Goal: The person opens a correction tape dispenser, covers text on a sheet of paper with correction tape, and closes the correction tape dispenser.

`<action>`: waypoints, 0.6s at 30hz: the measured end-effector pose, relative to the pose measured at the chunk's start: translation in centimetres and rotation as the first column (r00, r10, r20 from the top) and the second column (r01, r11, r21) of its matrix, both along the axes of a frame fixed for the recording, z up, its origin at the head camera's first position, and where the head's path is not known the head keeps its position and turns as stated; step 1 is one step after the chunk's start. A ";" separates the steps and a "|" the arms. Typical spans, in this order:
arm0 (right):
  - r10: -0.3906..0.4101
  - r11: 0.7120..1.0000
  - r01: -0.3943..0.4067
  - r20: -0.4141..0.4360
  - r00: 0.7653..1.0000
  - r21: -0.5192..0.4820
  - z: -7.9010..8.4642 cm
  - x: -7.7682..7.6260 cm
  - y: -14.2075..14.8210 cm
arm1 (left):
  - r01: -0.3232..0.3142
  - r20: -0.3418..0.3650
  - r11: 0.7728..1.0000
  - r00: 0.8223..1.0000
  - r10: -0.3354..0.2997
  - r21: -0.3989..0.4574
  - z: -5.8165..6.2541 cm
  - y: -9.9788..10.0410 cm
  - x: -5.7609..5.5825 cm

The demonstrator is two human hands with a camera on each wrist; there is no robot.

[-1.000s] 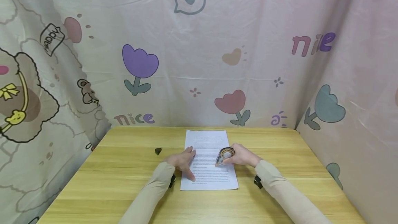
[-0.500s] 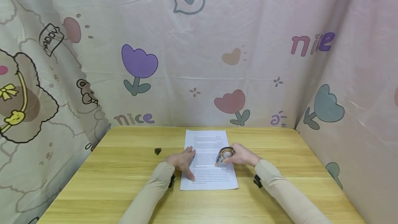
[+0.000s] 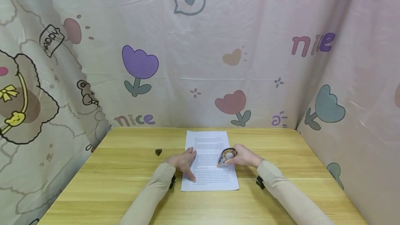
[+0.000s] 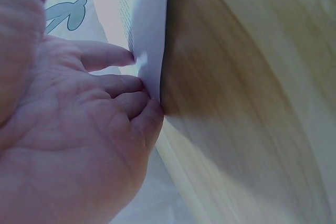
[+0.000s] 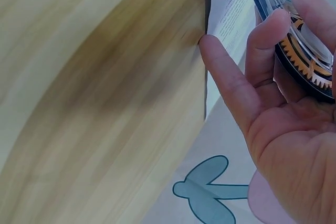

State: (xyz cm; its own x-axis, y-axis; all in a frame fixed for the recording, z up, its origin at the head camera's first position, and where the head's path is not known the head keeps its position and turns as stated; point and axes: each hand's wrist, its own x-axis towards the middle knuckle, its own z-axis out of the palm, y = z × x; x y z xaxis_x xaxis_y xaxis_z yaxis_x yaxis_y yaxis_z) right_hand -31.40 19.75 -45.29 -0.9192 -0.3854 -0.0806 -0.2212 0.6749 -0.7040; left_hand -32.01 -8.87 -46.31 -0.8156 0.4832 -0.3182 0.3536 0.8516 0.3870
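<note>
White printed paper [image 3: 207,159] lies on the wooden tabletop [image 3: 103,183], its left edge under the left hand [image 3: 182,161], whose thumb and fingers are spread. The right hand [image 3: 245,156] pinches a correction tape [image 3: 227,155], tip slanting down over the paper's right half; whether it touches is unclear. A small black piece [image 3: 158,152] lies left of the paper.

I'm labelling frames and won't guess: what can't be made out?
Wording on the sheet: head view, too small; wrist views, blurred.
Sheet under the left hand: head view, hidden by it.
Part of the tape dispenser: right wrist view, cut by top edge, covered by right hand.
Black piece: head view, too small to identify.
</note>
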 end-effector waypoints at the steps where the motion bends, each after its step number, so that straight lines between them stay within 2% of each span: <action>1: -0.004 1.000 0.004 0.001 1.000 0.002 0.0 0.0 0.1 | 0.000 0.000 1.000 1.000 0.000 0.001 0.0 0.0 0.0; 18: -0.031 0.999 0.031 0.015 0.999 0.010 0.0 0.1 0.6 | 0.000 0.009 1.000 1.000 0.000 0.006 -0.1 0.0 0.1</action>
